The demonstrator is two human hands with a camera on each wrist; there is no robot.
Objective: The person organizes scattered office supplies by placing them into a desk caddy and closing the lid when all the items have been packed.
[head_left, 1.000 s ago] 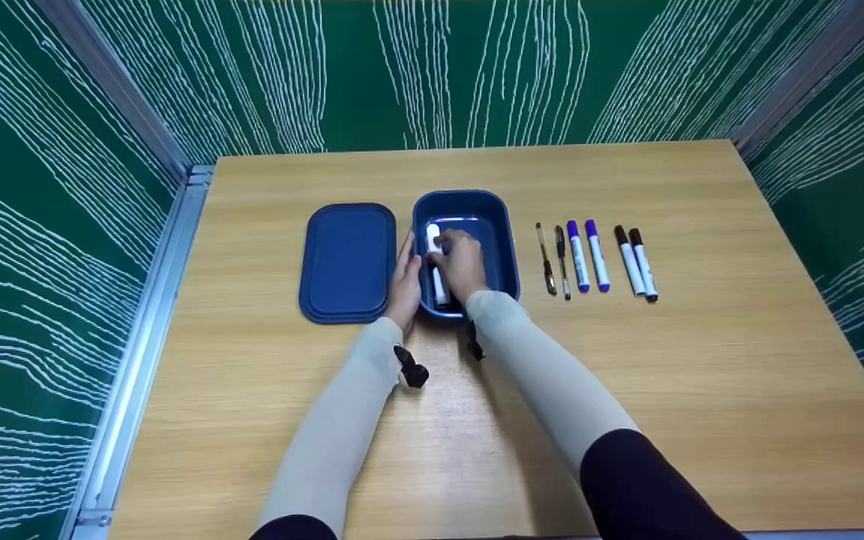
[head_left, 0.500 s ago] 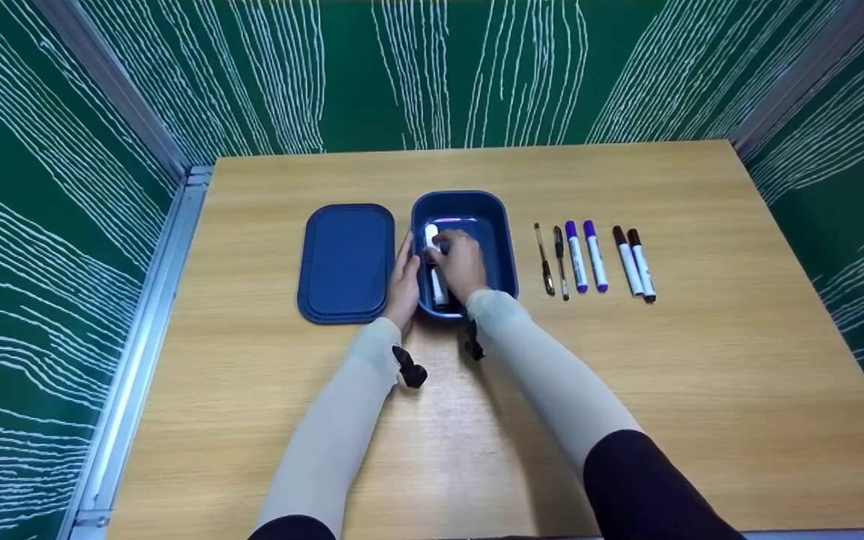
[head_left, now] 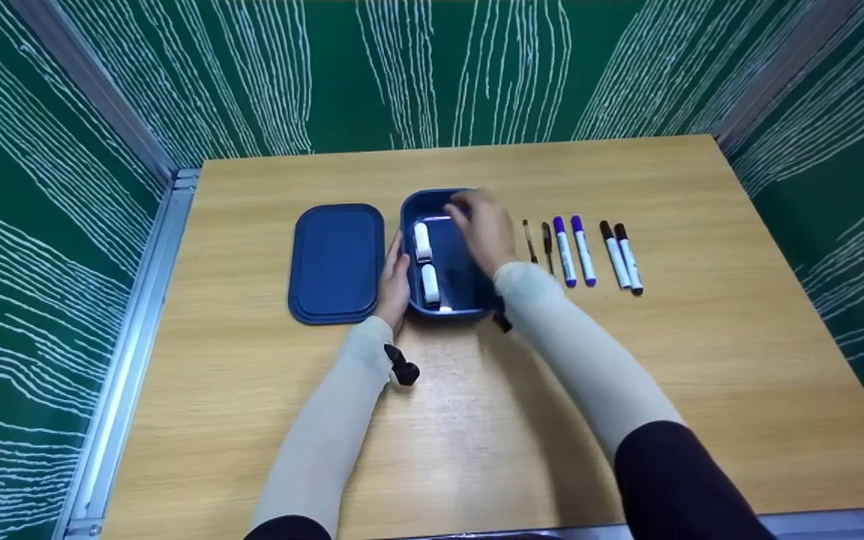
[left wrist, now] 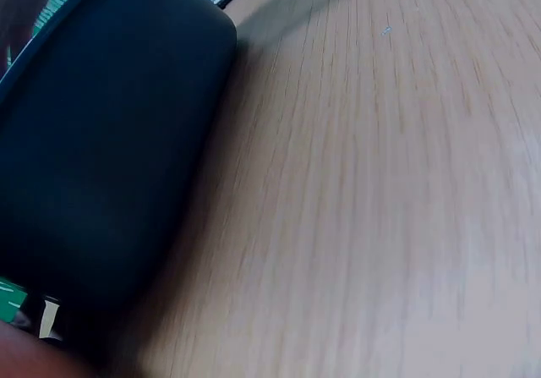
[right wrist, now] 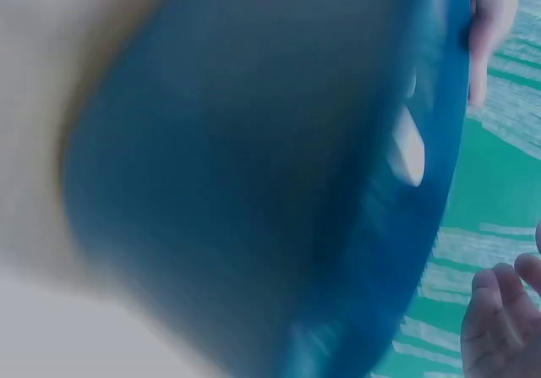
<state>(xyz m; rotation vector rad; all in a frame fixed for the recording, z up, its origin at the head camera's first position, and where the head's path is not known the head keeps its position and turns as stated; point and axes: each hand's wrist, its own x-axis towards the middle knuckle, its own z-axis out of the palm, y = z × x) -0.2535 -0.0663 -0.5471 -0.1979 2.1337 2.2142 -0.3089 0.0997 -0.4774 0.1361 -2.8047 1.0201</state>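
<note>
A dark blue box (head_left: 406,214) sits mid-table with white markers (head_left: 426,262) lying along its left side. My left hand (head_left: 394,281) rests flat against the box's left wall, fingers straight. My right hand (head_left: 481,225) hovers over the box's far right part, blurred, fingers loosely bent and holding nothing. The left wrist view shows the box's dark wall (left wrist: 101,158) on the wood. The right wrist view is a blur of the box (right wrist: 254,183), with the left hand's fingers (right wrist: 486,23) at its rim.
The blue lid (head_left: 336,261) lies flat left of the box. A row of pens and markers lies right of it: thin pens (head_left: 538,244), purple-capped markers (head_left: 574,250), black-capped markers (head_left: 621,255). Green walls surround the wooden table (head_left: 627,360).
My right hand let go of the marker in the box and rose toward the right. The markers now lie uncovered in the box. The left hand stayed at the box wall.
</note>
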